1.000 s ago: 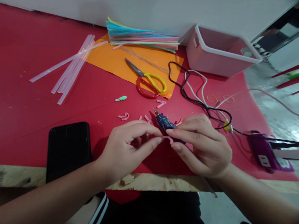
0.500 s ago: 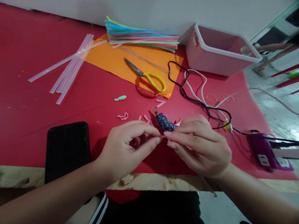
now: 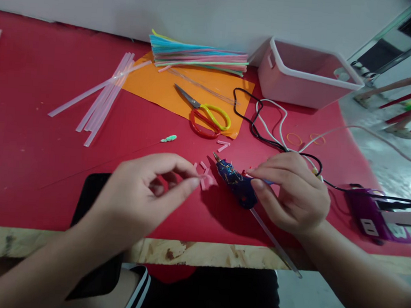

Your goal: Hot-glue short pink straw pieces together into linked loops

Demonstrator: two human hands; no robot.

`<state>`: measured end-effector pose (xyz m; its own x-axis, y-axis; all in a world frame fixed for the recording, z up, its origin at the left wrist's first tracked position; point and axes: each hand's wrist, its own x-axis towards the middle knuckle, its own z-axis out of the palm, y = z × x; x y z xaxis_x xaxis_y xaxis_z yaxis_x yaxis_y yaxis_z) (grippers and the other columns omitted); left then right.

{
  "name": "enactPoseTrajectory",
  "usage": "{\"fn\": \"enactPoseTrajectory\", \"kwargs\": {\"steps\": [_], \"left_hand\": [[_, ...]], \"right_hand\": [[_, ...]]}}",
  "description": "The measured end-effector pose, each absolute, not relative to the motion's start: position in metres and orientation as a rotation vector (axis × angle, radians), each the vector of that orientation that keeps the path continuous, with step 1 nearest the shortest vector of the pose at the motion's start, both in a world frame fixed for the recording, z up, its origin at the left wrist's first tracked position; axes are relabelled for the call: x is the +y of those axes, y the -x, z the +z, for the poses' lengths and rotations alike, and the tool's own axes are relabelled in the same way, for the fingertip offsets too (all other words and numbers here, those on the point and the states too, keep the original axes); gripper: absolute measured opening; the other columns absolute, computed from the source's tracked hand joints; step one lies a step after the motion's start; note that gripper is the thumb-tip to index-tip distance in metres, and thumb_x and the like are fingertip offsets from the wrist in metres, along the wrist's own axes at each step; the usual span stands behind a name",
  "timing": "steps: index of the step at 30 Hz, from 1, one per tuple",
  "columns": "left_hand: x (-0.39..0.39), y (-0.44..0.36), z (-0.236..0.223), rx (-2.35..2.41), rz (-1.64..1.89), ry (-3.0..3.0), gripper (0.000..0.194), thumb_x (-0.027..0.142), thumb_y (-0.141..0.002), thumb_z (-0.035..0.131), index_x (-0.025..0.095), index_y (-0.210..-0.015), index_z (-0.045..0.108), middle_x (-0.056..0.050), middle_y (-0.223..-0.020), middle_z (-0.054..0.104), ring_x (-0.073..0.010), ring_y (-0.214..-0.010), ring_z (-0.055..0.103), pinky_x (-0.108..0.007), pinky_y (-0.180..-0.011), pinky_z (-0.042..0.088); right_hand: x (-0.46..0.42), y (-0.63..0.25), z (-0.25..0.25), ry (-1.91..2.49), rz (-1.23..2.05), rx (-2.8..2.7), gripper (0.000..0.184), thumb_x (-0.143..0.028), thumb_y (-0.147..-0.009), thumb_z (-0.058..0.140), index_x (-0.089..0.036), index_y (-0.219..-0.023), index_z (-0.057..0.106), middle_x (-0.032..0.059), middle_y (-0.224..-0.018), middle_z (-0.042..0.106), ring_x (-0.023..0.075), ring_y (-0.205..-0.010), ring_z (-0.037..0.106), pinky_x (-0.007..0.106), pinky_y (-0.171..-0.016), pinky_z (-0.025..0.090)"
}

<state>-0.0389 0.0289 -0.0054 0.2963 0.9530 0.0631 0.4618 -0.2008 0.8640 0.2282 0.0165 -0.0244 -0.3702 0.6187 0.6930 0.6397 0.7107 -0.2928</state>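
Observation:
My left hand (image 3: 150,192) is pinched, with a small pink piece (image 3: 203,177) just visible at thumb and fingertip. My right hand (image 3: 290,193) has its thumb and fingers closed on the handle of a dark blue glue gun (image 3: 238,187). The gun's metal nozzle points up and left, and a clear glue stick (image 3: 275,243) sticks out of its rear over the table edge. Several short pink pieces (image 3: 203,165) lie on the red tabletop near the nozzle. A mint-green fuzzy piece (image 3: 169,138) on a thin wire rests farther left.
Scissors (image 3: 208,119) lie on orange paper (image 3: 150,87), with pipe cleaners (image 3: 198,55) behind. Glue sticks (image 3: 106,95) lie left. A pink bin (image 3: 302,81), cables (image 3: 280,143) and a purple power strip (image 3: 373,215) are right. A black phone (image 3: 90,193) is under my left forearm.
My hands have moved apart. The left has shifted left with a pink piece; the right has moved from the pinched pink piece to the glue gun's handle, and the gun's body is more exposed.

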Motion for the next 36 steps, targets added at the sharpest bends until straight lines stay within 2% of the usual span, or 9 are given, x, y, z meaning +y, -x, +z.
{"fn": "enactPoseTrajectory", "kwargs": {"steps": [5,11,18,26,29,32,34,36], "left_hand": [[0.06,0.076,-0.01,1.592,0.698,-2.173,0.006,0.03,-0.085,0.071,0.026,-0.082,0.075,0.0,-0.079,0.076,-0.0167,-0.06,0.06,-0.027,-0.056,0.042],[0.074,0.079,-0.027,1.702,0.49,-2.34,0.015,0.036,-0.09,0.065,0.025,-0.09,0.075,-0.006,-0.09,0.077,-0.0224,-0.068,0.065,-0.03,-0.058,0.041],[0.074,0.075,-0.028,1.669,0.37,-2.398,0.025,0.033,-0.095,0.056,0.021,-0.094,0.077,-0.01,-0.099,0.077,-0.0278,-0.092,0.071,-0.032,-0.068,0.048],[0.07,0.08,-0.014,1.644,0.131,-2.431,0.04,0.023,-0.099,0.041,0.013,-0.119,0.075,-0.014,-0.117,0.077,-0.0338,-0.111,0.07,-0.045,-0.093,0.055],[0.065,0.075,-0.005,1.67,0.119,-2.449,0.04,0.024,-0.1,0.042,0.013,-0.124,0.072,-0.016,-0.12,0.076,-0.0357,-0.115,0.069,-0.049,-0.095,0.055],[0.06,0.066,0.001,1.622,0.137,-2.475,0.036,0.026,-0.1,0.046,0.015,-0.122,0.072,-0.015,-0.12,0.076,-0.0359,-0.114,0.07,-0.051,-0.095,0.056],[0.058,0.059,-0.001,1.561,0.195,-2.492,0.032,0.026,-0.099,0.049,0.016,-0.116,0.074,-0.014,-0.117,0.077,-0.036,-0.111,0.071,-0.05,-0.092,0.056],[0.057,0.05,-0.007,1.482,0.349,-2.497,0.027,0.024,-0.098,0.052,0.016,-0.106,0.076,-0.014,-0.111,0.078,-0.0351,-0.105,0.072,-0.047,-0.087,0.056]], "right_hand": [[0.024,-0.235,-0.027,0.995,-0.089,-2.089,0.017,-0.008,-0.085,0.068,-0.019,-0.099,0.07,0.0057,-0.083,0.071,0.0186,-0.076,0.066,0.037,-0.072,0.054],[0.031,-0.235,-0.03,0.984,-0.101,-2.114,0.018,-0.009,-0.084,0.07,-0.02,-0.098,0.07,0.005,-0.082,0.073,0.0183,-0.076,0.067,0.037,-0.073,0.056],[0.038,-0.233,-0.035,1.002,-0.096,-2.108,0.013,-0.01,-0.086,0.068,-0.019,-0.095,0.07,0.0056,-0.082,0.073,0.0178,-0.075,0.067,0.035,-0.072,0.057],[0.038,-0.254,-0.024,1.12,-0.093,-2.201,0.013,-0.016,-0.089,0.067,-0.023,-0.1,0.071,0.0056,-0.091,0.075,0.0205,-0.087,0.07,0.038,-0.083,0.057],[0.048,-0.26,-0.014,1.215,-0.006,-2.309,0.013,-0.022,-0.094,0.062,-0.023,-0.102,0.072,0.0057,-0.094,0.077,0.0213,-0.091,0.07,0.038,-0.084,0.057],[0.073,-0.255,-0.009,1.263,0.141,-2.593,0.019,-0.028,-0.097,0.056,-0.021,-0.1,0.074,0.0078,-0.098,0.077,0.0224,-0.095,0.07,0.037,-0.086,0.055],[0.094,-0.247,-0.009,1.329,0.184,-2.706,0.024,-0.026,-0.097,0.053,-0.019,-0.106,0.075,0.0101,-0.103,0.077,0.0239,-0.1,0.069,0.038,-0.088,0.053],[0.111,-0.238,-0.011,1.346,0.188,-2.742,0.022,-0.022,-0.093,0.056,-0.018,-0.102,0.076,0.0115,-0.1,0.077,0.0246,-0.096,0.068,0.037,-0.086,0.051]]}}
